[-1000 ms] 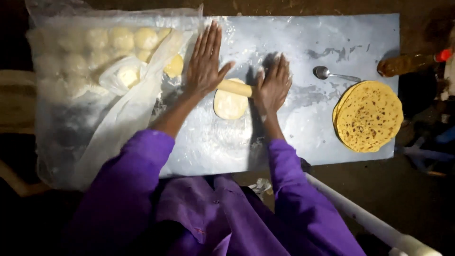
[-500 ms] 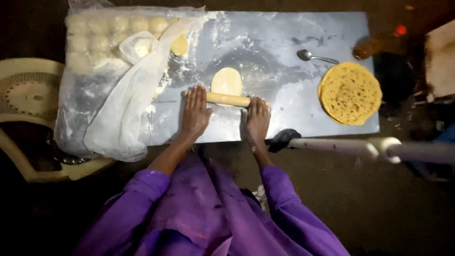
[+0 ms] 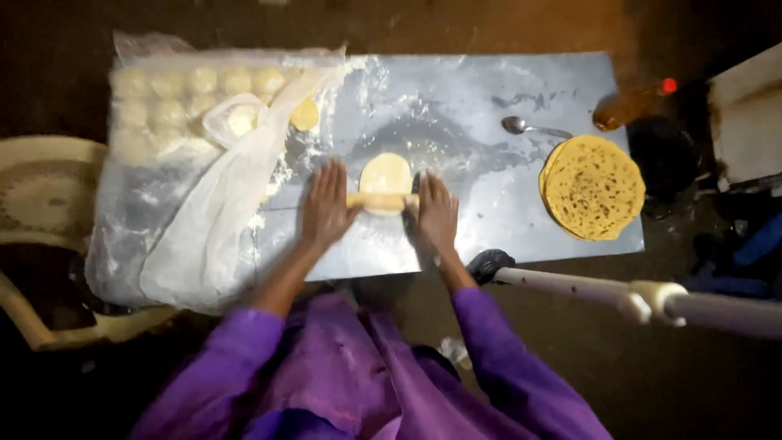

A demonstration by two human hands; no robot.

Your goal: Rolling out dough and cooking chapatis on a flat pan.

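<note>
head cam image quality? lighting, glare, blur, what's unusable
Head view: one bright patch lights the metal sheet, with floury glare near its middle; surroundings fall to near black. Left hand and right hand on the rolling pin over the dough disc are soft with motion blur. Dough balls look hazy under plastic. Flatbread stack reads clearly; the bottle is dim.

- The rolling pin [image 3: 381, 200] shows only its middle; both ends lie under the flat left hand [image 3: 327, 205] and right hand [image 3: 437, 213].
- The near edge of the dough disc [image 3: 385, 177] is covered by the pin.
- Left of the left hand, the dough balls [image 3: 175, 102] blur under a cloudy plastic sheet [image 3: 204, 220].
- Far right of the right hand, the bottle [image 3: 631, 104] fades into darkness.
</note>
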